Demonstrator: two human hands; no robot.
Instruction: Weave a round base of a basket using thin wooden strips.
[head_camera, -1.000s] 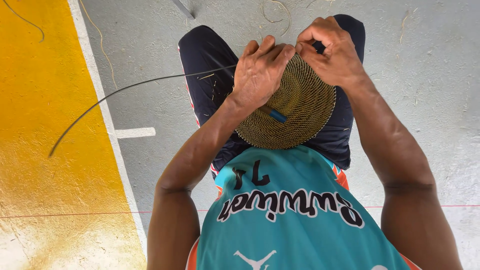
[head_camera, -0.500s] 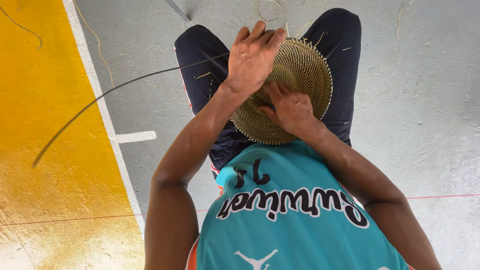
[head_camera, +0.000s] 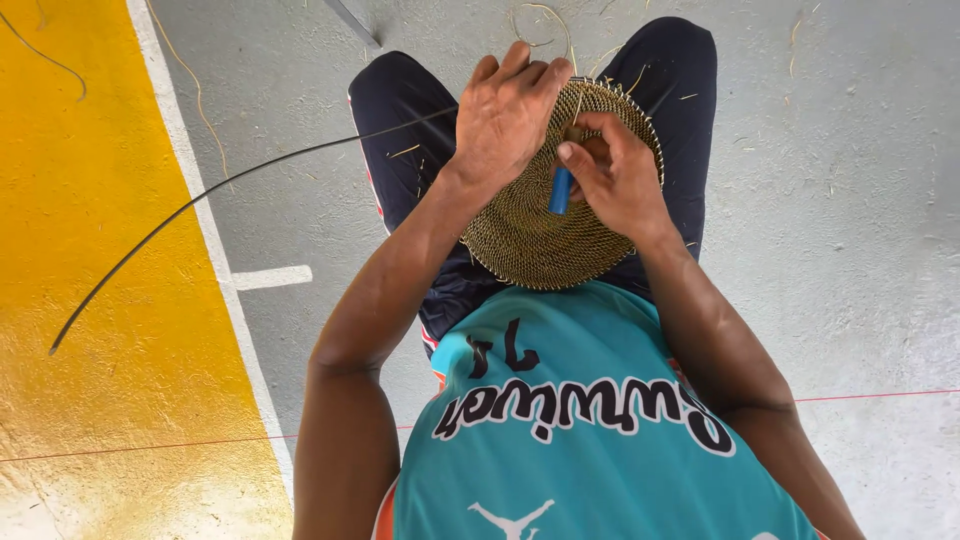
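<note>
You are resting the round woven disc (head_camera: 540, 230) on your lap, its flat face turned up. Your right hand (head_camera: 615, 180) is pinching a blue-handled tool (head_camera: 560, 190), long axis running 12 to 6 o'clock, at the disc's middle. Your left hand (head_camera: 505, 120), fingers curled over the rim at 11 o'clock, is holding the dark strand (head_camera: 230, 185) trailing toward 8 o'clock. Half a second ago your right hand sat lower, nearer your shirt.

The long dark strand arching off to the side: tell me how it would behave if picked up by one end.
The dark strand holds a smooth unsupported arc, so probably springy, not limp. It is thin, so likely light. Its free end would probably whip about.
</note>
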